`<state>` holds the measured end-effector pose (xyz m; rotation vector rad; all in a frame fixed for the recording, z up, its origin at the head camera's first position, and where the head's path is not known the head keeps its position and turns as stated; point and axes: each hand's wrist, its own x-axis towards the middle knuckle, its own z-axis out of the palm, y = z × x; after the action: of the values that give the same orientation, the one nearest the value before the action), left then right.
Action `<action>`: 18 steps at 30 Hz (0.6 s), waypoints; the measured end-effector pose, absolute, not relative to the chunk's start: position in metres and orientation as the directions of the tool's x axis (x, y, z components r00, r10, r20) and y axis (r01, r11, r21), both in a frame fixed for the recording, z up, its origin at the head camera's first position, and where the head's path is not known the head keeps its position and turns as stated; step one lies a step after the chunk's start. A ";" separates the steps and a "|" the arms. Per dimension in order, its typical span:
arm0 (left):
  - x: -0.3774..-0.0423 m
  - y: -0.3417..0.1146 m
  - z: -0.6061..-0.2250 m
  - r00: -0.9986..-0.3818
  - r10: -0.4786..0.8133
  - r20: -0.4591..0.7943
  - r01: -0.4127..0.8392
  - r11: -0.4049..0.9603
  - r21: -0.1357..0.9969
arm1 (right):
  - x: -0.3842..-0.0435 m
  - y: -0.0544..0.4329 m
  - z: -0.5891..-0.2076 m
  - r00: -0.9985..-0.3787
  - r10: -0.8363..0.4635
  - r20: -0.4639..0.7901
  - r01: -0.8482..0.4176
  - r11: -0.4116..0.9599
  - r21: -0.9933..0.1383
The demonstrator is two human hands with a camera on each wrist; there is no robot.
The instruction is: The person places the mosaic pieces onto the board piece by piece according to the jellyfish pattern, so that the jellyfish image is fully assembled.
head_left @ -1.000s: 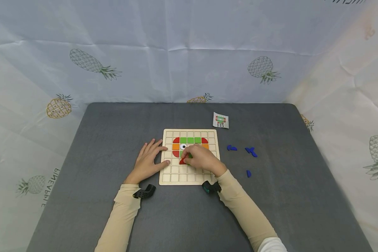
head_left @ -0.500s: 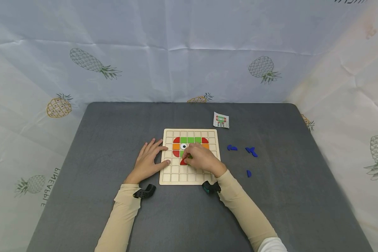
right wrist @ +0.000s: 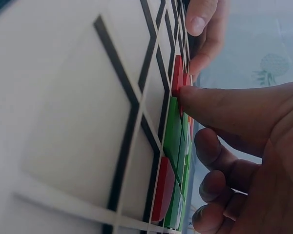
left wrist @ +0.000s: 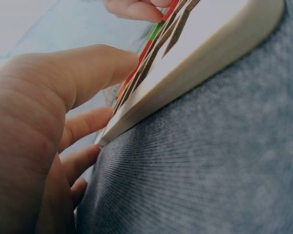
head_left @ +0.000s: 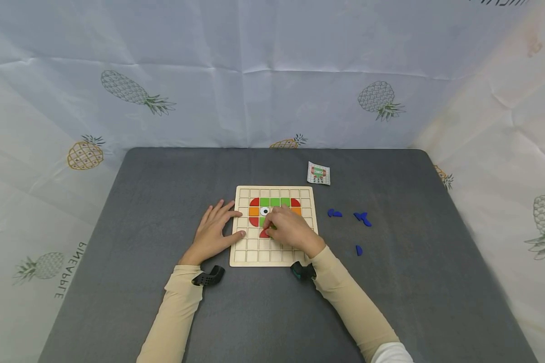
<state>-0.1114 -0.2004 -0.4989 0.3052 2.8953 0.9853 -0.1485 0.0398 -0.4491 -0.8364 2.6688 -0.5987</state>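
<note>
A pale wooden grid board [head_left: 254, 257] lies on the table with red, green and orange tiles and a white eye tile [head_left: 264, 211] in its cells. My left hand [head_left: 210, 237] rests along the board's left edge, fingers spread, thumb and forefinger over the rim. Low in the pattern, my right hand [head_left: 293, 228] has its thumb on a red rounded corner tile [head_left: 263, 234], its other fingers curled and partly hiding the pattern. In the right wrist view, the thumb touches that red tile [right wrist: 177, 70] beside a green tile [right wrist: 173, 126], with another red tile [right wrist: 163, 187] nearer the camera.
A small printed card [head_left: 319, 173] with a matching coloured picture lies beyond the board's right corner. Right of the board are loose blue tiles: a pair [head_left: 334, 213], a cluster [head_left: 362, 218] and a single one [head_left: 359, 250]. A pineapple-print cloth [head_left: 272, 106] hangs behind the dark grey table.
The red tile under my right hand has gone from tilted to lying flatter, slightly to the right. My right wrist has shifted a little; my left hand stays put.
</note>
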 end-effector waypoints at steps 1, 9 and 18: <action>-0.111 -0.200 -0.499 -0.978 0.209 0.000 0.166 0.775 0.610 | -0.149 0.041 -0.449 -0.793 -0.592 -0.143 -0.474 0.748 -0.465; -0.111 -0.200 -0.500 -0.978 0.208 -0.008 0.161 0.779 0.606 | -0.151 0.056 -0.442 -0.792 -0.584 -0.180 -0.449 0.756 -0.476; -0.110 -0.200 -0.500 -0.978 0.210 0.004 0.169 0.775 0.609 | -0.151 0.062 -0.440 -0.756 -0.620 -0.211 -0.486 0.747 -0.454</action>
<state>-0.1103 -0.2004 -0.4998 0.3093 2.8994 0.9855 -0.1510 0.0621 -0.4398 -0.8524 2.5967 -0.5358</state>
